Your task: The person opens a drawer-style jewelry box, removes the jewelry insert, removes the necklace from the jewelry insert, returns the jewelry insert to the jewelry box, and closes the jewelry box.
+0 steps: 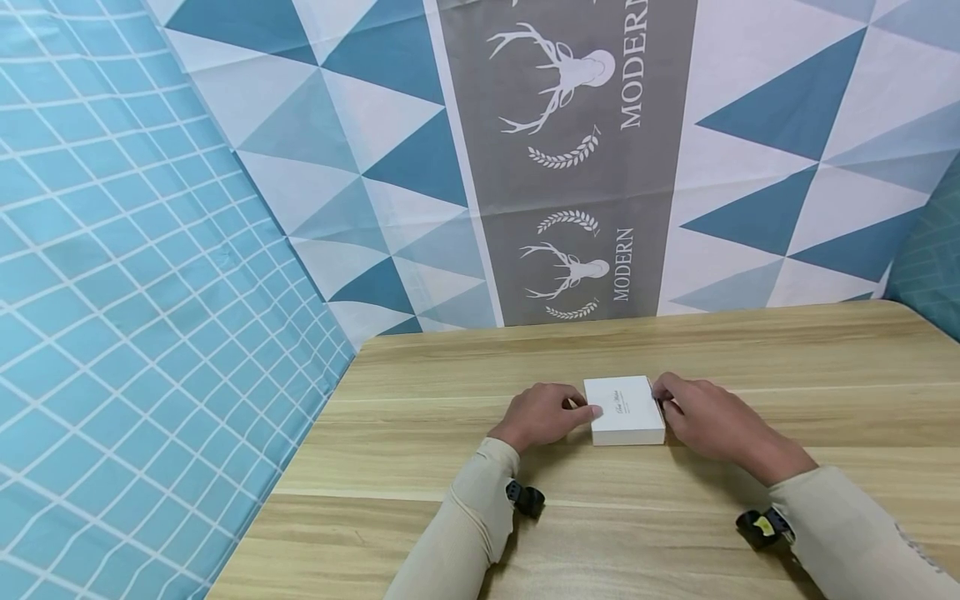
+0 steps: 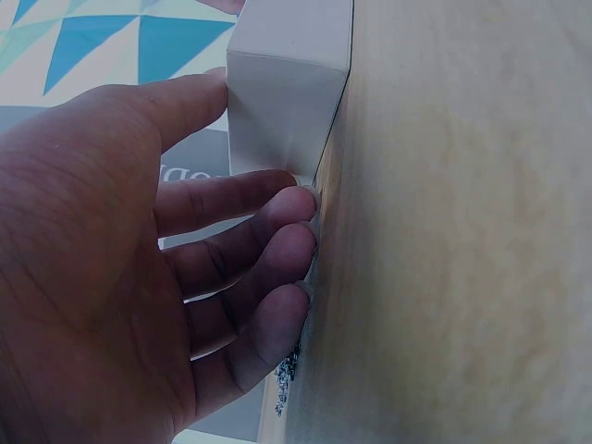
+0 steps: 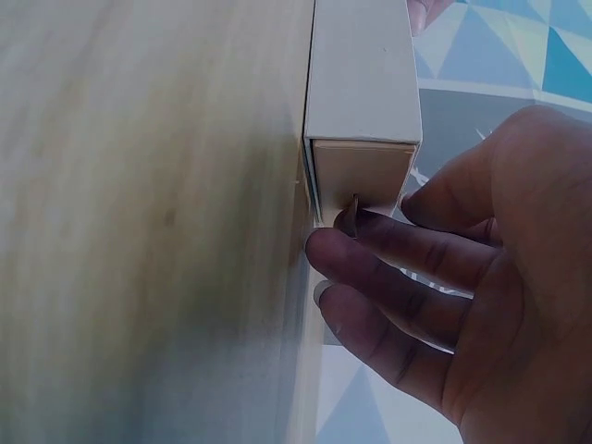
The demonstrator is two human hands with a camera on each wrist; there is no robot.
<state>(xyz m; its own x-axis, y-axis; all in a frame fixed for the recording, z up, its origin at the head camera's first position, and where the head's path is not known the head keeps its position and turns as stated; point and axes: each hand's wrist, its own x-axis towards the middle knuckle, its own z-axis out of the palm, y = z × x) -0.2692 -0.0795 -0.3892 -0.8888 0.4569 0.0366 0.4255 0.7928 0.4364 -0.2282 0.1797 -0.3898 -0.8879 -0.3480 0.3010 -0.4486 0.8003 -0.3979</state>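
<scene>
A flat white box (image 1: 624, 405) with small dark lettering on its lid lies on the table. At its left side, my left hand (image 1: 546, 414) holds it, with the thumb on the top edge and the index fingertip low at the end face, seen in the left wrist view. My right hand (image 1: 708, 417) is at the opposite side. The right wrist view shows an inner tray end (image 3: 361, 171) within the outer sleeve, and a small brown pull tab (image 3: 352, 217). My right index fingertip touches this tab; the thumb is apart from it, near the box's upper edge.
The wood-grain table (image 1: 360, 533) extends around the box. Behind it hangs a patterned cloth (image 1: 405, 192) with triangles and deer heads, and a blue gridded cloth (image 1: 135, 317) hangs along the left. Each sleeved wrist wears a small black device (image 1: 527, 498).
</scene>
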